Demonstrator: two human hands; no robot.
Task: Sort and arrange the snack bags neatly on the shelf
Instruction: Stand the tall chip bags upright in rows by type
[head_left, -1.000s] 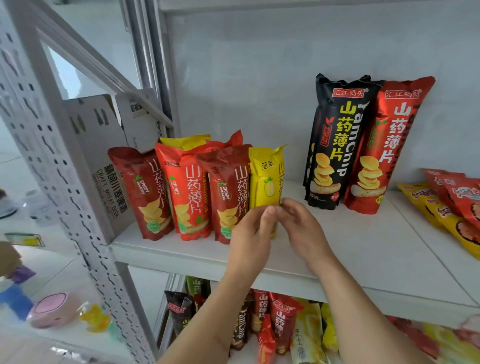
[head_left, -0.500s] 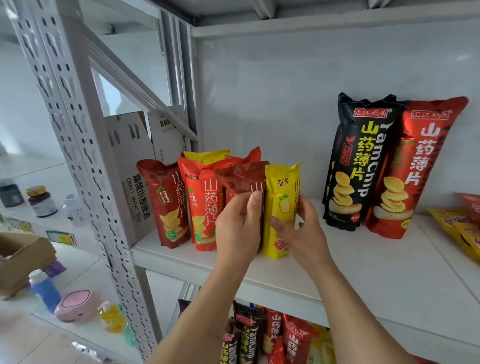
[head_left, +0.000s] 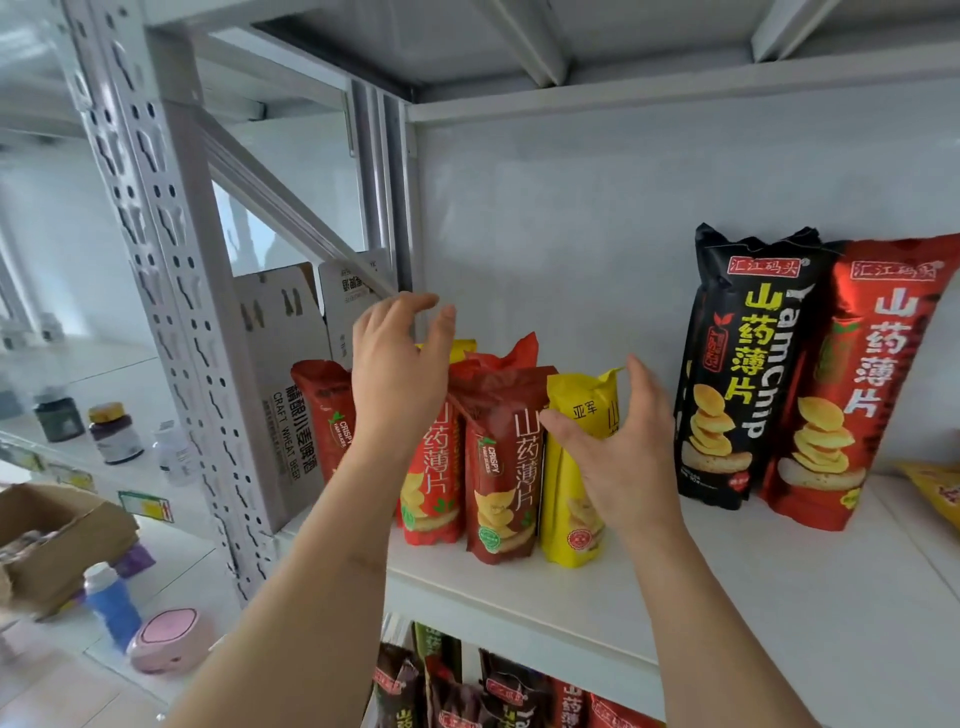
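Both hands hover with fingers spread, holding nothing. The left hand (head_left: 397, 374) is raised above the red snack bags (head_left: 498, 467). The right hand (head_left: 618, 452) is in front of the yellow bag (head_left: 571, 499) on the shelf (head_left: 727, 587).

1 head cam, that's it
looks forward and slightly down, close up on the white shelf (head_left: 779, 597) from the front

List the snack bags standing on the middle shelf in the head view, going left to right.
dark red bag → orange-red bag → dark red crispy bag → small yellow bag → tall black bag → tall red bag. A yellow bag behind the left group is left out, as the left hand partly hides it.
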